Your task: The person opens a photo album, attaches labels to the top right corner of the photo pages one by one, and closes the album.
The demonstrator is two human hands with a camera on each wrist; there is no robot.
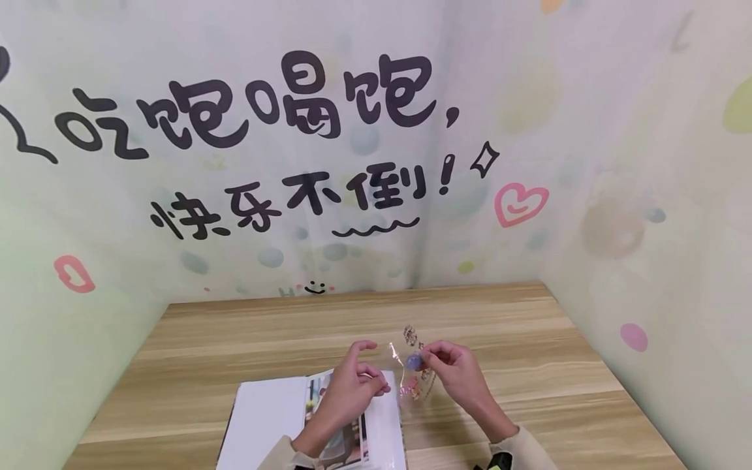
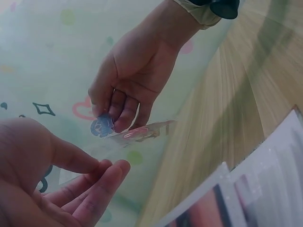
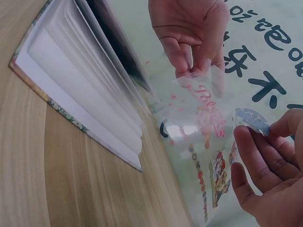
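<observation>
Right hand point(image 1: 458, 375) pinches the blue sticker point(image 3: 252, 119) between thumb and forefinger, up in the air just beyond the right edge of the photo album point(image 1: 264, 418), while the left hand point(image 1: 351, 390), over the album's right side, has thumb and fingertips together on the edge of the clear sticker sheet point(image 3: 182, 128). Raised above the bench point(image 1: 529, 320) to the album's right, the sheet spans the gap between the hands, its pink lettering point(image 3: 207, 101) near the blue piece. The step looks to be peeling that one sticker away; whether it is wholly free of the sheet, I cannot tell. To do it well, the left hand should hold the sheet taut and steady, since such thin film will probably flex and follow the pull. The right hand would do best to draw slowly, folding the sticker back at a low angle, because a sharp tug might crease or tear it. Pinching only the rim should spare the adhesive. Staying clear of the album's printed photo point(image 1: 346, 442) also seems wise, as a sticky edge could catch there.
</observation>
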